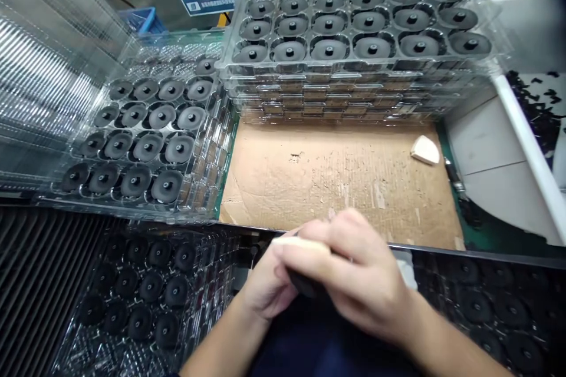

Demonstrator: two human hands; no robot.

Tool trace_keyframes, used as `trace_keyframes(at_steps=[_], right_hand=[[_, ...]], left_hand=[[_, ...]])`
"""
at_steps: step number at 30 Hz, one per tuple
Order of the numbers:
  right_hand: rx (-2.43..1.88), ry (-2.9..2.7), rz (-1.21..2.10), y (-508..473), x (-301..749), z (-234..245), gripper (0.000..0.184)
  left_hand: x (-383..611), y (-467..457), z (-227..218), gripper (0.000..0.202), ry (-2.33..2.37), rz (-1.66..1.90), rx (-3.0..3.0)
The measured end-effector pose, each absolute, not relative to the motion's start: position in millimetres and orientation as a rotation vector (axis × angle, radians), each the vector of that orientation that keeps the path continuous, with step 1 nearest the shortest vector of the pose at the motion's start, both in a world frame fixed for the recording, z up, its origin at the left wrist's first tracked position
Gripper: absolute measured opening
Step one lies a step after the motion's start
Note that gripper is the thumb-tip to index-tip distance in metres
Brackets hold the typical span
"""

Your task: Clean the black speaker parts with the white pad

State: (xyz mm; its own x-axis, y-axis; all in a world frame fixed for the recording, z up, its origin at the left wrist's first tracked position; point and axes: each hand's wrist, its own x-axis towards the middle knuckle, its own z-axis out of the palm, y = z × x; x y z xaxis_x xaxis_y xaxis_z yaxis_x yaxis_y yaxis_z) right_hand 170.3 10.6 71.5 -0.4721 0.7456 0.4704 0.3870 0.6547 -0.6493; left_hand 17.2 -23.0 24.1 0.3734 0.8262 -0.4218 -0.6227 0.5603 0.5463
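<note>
Head view: your right hand (358, 274) and left hand (265, 285) meet at the bench edge, fingers closed around a small black part (305, 284), mostly hidden, with a pale sponge wedge (294, 242) along its top. The sponge looks light and soft, so hold it gently by its edges. Ahead, a second sponge wedge (425, 150) lies on a cardboard sheet (336, 182), beside stacked clear trays (354, 73) of black round parts (329, 48).

Bare hands (340, 271), bare forearms (455, 347), dark navy clothing at the body's front (322, 347)
</note>
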Motion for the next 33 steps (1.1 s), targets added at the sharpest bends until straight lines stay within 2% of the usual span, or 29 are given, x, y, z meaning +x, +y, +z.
trace_keyframes(at_steps=[4, 7, 9, 18, 26, 33], right_hand=[[-1.313, -1.926, 0.896, 16, 192, 18, 0.021], [-1.422, -1.847, 0.993, 9, 210, -29, 0.02], [-1.439, -1.836, 1.014, 3, 214, -45, 0.02], [-1.504, -1.695, 0.901, 22, 203, 0, 0.022], [-1.568, -1.65, 0.832, 24, 194, -63, 0.027], [-1.668, -1.712, 0.751, 11, 201, -67, 0.038]], left_hand=[[5, -29, 18, 0.054, 0.652, 1.006, 0.233], [-2, -33, 15, 0.053, 0.628, 1.015, 0.189], [-2, -34, 15, 0.054, 0.61, 1.017, 0.177], [8, -35, 20, 0.056, 0.569, 1.004, 0.177], [12, -41, 23, 0.052, 0.504, 1.004, 0.144], [19, -36, 28, 0.056, 0.55, 0.978, 0.177]])
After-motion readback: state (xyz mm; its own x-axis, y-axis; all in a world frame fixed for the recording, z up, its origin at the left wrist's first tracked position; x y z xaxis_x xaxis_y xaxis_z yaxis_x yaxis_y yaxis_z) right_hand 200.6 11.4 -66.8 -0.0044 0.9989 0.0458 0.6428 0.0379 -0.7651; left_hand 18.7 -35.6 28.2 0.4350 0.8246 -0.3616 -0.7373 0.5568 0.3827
